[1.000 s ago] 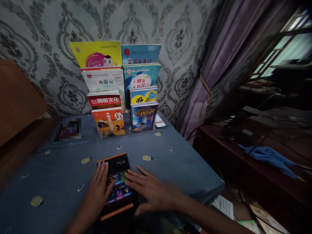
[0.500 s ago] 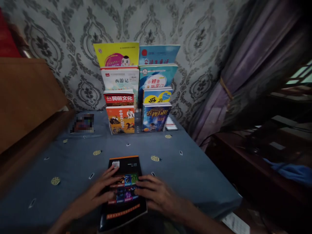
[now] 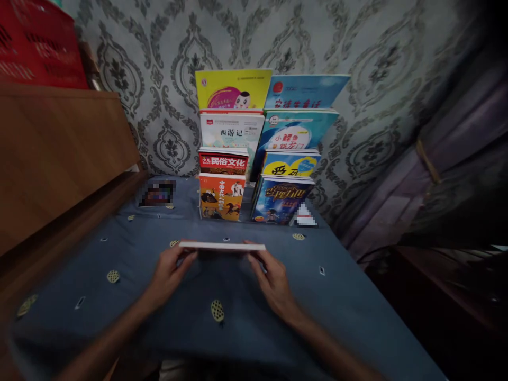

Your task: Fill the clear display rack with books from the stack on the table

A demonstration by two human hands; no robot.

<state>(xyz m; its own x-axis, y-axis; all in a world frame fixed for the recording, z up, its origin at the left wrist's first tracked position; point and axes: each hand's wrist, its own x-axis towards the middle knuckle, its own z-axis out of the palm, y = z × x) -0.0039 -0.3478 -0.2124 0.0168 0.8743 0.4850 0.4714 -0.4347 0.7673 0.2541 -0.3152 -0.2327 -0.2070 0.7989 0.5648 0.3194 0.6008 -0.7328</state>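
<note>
Head view: left hand (image 3: 169,275) and right hand (image 3: 273,280) pinch a thin book (image 3: 222,246) by its ends, lifted edge-on before the book rack (image 3: 254,153); slotting it needs a level approach.

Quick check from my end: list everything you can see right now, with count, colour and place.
held book: one, seen edge-on, pale edge, lifted above the table between both hands.
display rack books: eight, mixed bright covers, tiered in two columns at the table's back.
table cloth: one, blue with small pale motifs, covering the table.
wallpaper: grey damask, behind.
wooden board: brown, left.
red crate: top left.
curtain: purple, right.
left hand: gripping the book's left end.
right hand: gripping its right end.
</note>
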